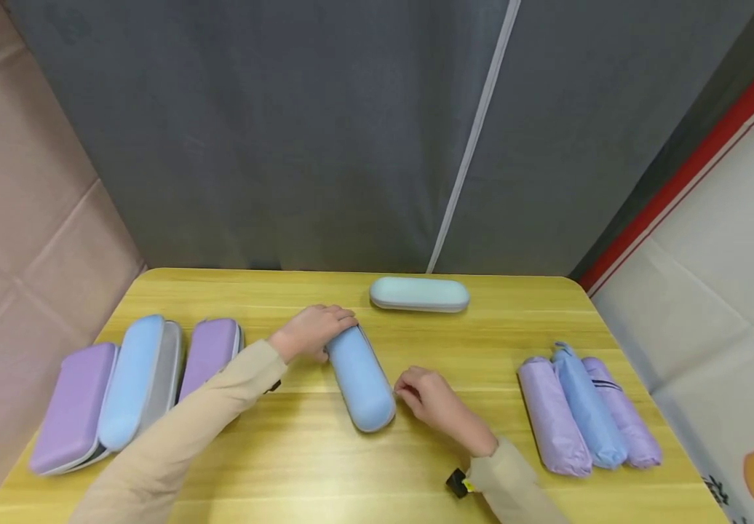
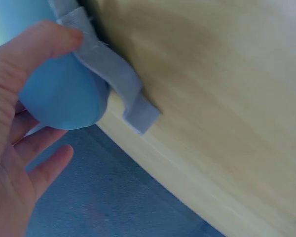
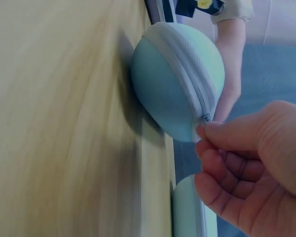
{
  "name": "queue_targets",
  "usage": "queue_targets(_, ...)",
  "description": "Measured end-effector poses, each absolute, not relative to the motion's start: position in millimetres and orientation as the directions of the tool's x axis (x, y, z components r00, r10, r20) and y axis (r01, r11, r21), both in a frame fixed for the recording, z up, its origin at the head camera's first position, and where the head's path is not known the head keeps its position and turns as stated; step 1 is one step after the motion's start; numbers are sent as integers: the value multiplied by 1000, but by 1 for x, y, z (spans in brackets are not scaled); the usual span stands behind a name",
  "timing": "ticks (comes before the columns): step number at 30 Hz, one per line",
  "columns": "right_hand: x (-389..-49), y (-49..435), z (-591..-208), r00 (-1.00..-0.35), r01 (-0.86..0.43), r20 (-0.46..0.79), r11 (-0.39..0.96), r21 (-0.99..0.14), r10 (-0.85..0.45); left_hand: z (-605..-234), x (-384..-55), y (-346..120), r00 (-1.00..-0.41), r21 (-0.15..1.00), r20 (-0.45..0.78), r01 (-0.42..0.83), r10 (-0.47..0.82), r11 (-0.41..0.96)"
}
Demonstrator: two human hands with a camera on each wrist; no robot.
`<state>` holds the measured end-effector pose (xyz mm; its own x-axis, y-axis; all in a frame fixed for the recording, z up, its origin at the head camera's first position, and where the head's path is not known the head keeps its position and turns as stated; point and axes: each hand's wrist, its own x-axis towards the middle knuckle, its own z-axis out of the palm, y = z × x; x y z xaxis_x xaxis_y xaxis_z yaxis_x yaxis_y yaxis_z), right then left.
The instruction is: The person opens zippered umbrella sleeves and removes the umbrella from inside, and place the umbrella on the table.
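Note:
A light blue zippered hard case [image 1: 360, 386] lies on the wooden table between the hands, tilted in the head view. My left hand [image 1: 314, 331] grips its far end, thumb on one face and fingers round the other side in the left wrist view. A grey fabric strap [image 2: 108, 69] hangs from that end. At the near end my right hand [image 1: 439, 404] pinches the zipper pull [image 3: 206, 119] between thumb and forefinger, the other fingers curled. The zipper [image 3: 187, 69] runs round the rounded end and looks closed there.
A pale green case [image 1: 419, 293] lies by the back edge. On the left stand two purple cases [image 1: 76, 407] [image 1: 209, 353] and a blue-and-grey case [image 1: 131, 382]. Two purple folded umbrellas [image 1: 554, 418] and a blue one [image 1: 589, 407] lie on the right.

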<state>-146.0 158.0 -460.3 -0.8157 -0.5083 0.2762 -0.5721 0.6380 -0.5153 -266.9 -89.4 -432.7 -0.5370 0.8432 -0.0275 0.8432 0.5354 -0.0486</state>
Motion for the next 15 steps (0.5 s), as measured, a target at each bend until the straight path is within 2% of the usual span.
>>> queue_targets(15,-141,183,-465,-847,-531,284,689,-492,-450,-436,-265,-89,-515,-18,7,857,857,515)
